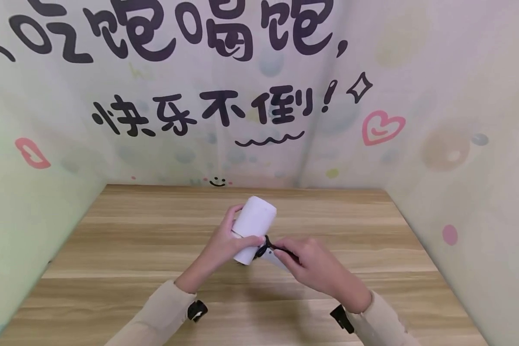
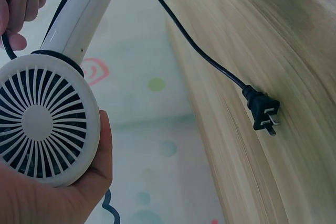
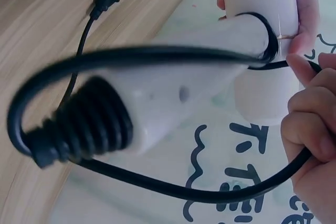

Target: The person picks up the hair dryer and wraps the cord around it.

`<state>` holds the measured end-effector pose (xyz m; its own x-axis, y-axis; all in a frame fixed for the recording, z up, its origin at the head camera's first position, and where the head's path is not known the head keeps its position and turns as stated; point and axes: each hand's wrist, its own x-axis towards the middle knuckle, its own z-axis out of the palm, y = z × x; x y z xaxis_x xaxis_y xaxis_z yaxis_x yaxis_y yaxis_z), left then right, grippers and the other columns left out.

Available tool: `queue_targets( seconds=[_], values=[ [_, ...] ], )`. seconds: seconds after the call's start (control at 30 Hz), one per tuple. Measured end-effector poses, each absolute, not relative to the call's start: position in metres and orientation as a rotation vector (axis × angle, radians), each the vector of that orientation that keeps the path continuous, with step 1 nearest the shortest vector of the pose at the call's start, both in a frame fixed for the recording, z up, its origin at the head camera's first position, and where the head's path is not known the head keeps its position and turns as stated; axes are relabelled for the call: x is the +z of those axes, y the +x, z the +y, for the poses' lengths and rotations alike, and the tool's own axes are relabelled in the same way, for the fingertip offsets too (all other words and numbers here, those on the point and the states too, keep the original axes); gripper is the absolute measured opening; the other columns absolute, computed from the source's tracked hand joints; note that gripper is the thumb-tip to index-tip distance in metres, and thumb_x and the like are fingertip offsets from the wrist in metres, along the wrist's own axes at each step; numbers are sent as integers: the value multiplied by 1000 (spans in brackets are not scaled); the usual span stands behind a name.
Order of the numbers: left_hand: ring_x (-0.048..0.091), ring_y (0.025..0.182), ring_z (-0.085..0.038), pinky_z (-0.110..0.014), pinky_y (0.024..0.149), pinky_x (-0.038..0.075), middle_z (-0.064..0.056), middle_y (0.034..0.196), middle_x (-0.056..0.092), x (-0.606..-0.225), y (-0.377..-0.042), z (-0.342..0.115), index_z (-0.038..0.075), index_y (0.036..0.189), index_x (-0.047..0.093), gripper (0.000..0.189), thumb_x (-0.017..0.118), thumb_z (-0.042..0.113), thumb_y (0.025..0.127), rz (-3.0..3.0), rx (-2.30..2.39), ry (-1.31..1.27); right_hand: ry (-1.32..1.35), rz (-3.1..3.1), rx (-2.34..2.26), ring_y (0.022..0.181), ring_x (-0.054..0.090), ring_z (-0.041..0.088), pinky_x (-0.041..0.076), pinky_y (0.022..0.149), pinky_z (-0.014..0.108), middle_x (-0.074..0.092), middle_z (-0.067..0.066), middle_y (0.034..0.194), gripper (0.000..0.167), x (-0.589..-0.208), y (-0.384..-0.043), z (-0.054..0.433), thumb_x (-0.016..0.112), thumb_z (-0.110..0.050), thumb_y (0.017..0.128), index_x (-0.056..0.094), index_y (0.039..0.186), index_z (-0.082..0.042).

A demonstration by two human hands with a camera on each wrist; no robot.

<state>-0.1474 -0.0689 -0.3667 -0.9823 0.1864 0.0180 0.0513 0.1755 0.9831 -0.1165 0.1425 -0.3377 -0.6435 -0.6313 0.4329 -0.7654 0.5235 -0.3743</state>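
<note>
A white hair dryer (image 1: 256, 214) is held up over the table, its barrel tilted in the head view. My left hand (image 1: 226, 240) grips the barrel, with fingers and thumb around it near the slotted rear grille (image 2: 37, 123). To the right, my right hand (image 1: 313, 264) pinches the black power cord (image 3: 157, 180). That cord leaves the ribbed sleeve at the handle's end, loops back along the white handle (image 3: 184, 80) and passes around it close to the barrel. A black two-pin plug (image 2: 262, 109) hangs from the cord's loose end in the left wrist view.
The wood-grain table (image 1: 134, 230) spreads beneath both hands. Behind it stands a pale printed wall (image 1: 177, 158) with black lettering, and similar walls rise at the left and right. Black wrist straps (image 1: 196, 311) sit at the sleeve cuffs.
</note>
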Motion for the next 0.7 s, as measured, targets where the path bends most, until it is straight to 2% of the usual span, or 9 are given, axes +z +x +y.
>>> queue_targets(
  seconds=[0.2,0.37,0.5,0.7],
  values=[
    [60,88,-24,-33,65,53,-16,112,58,-366,-147,-68,20,136,35,78,80,21,71,2361,1982,219,1095,-2529,795,52,35,-7,32,46,9,47,-11,61,8,-342,-110,138,59,-12,90,65,93,-9],
    [59,91,-25,-33,67,52,-15,112,57,-367,-145,-66,21,136,34,80,80,22,70,2424,1996,177,1020,-2474,635,51,36,-3,34,48,12,46,-11,59,9,-347,-104,128,60,-17,89,63,93,-9],
    [59,92,-25,-32,68,52,-15,112,56,-367,-144,-65,21,137,33,83,81,22,69,2441,2016,152,953,-2478,478,47,35,1,34,45,19,39,-11,53,12,-350,-99,121,58,-22,91,57,85,-11],
    [59,92,-27,-34,69,53,-16,110,55,-363,-144,-67,23,137,32,83,81,20,69,2436,2070,103,1018,-2518,444,47,27,-1,22,43,13,26,-13,52,25,-354,-93,118,49,-24,96,46,73,-15]
  ],
)
